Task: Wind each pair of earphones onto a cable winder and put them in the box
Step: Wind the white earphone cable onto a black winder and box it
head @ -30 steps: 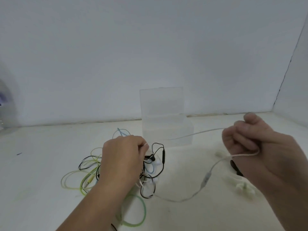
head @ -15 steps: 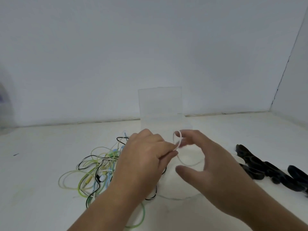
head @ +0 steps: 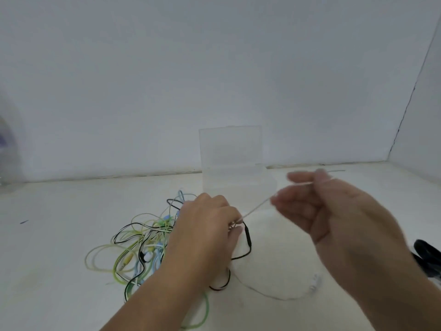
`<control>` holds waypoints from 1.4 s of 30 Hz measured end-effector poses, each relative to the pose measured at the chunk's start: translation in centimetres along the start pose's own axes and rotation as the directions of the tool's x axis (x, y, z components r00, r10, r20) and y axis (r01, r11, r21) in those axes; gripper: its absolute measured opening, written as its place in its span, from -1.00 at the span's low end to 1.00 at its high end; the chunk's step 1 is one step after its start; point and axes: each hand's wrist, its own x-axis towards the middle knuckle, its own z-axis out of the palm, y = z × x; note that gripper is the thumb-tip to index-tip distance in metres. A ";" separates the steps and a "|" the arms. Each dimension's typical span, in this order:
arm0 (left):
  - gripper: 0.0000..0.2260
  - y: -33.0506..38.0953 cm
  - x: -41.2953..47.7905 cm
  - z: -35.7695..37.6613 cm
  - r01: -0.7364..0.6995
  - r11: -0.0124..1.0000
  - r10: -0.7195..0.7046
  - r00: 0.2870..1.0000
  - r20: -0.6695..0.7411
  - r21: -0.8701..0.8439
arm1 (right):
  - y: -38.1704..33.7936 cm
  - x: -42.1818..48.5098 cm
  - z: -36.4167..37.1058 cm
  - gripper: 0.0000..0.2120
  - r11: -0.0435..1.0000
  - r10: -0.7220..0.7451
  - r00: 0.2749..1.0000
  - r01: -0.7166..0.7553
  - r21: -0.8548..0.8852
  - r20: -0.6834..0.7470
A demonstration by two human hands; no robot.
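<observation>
Starting at the L, a tangle of earphone cables (green, yellow, black, pale blue) is seen heaped on the white table, w/ a yellow plug showing low in the heap. Just R of it & partly over it, the left hand is held knuckles-up w/ fingers curled, & a white earphone cable is pinched at its fingertips. A black cable w/ an inline remote is draped just below them. From that pinch the white cable is drawn taut, up & to the R, across the front of the clear plastic box. The box is stood at the back of the table, near the wall, w/ its lid upright & open. More of the white cable is laid in a slack loop on the table below the hands. The taut stretch is taken by the right hand, raised off the table, w/ the cable nipped btwn thumb & forefinger & the other fingers loosely bent. That hand is motion-blurred, so finer detail can't be told. At the far R edge, black cable winders are seen on the table, well apart from the box & cut off by the frame.
</observation>
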 end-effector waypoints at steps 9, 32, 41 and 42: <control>-0.87 -2.5 -0.5 -1.1 0.409 0.896 -0.435 0.887 0.155 0.175 | -2.7 2.0 -3.2 -0.76 0.929 -0.067 0.986 0.117 0.352 -0.150; -0.91 -1.7 -0.2 -1.0 0.264 0.964 -0.265 0.964 -0.019 -0.030 | 3.6 0.3 -1.3 -0.83 0.673 -0.015 0.986 0.130 -0.728 0.163; -0.88 -3.8 0.0 -2.3 0.542 0.791 -0.542 0.836 -0.086 0.283 | -1.7 1.5 -2.4 -0.70 0.968 -0.025 0.990 0.058 0.243 -0.137; -0.88 -3.8 -0.1 -2.5 0.559 0.774 -0.560 0.823 -0.091 0.298 | -1.9 1.5 -2.6 -0.71 0.959 -0.020 0.988 0.063 0.278 -0.156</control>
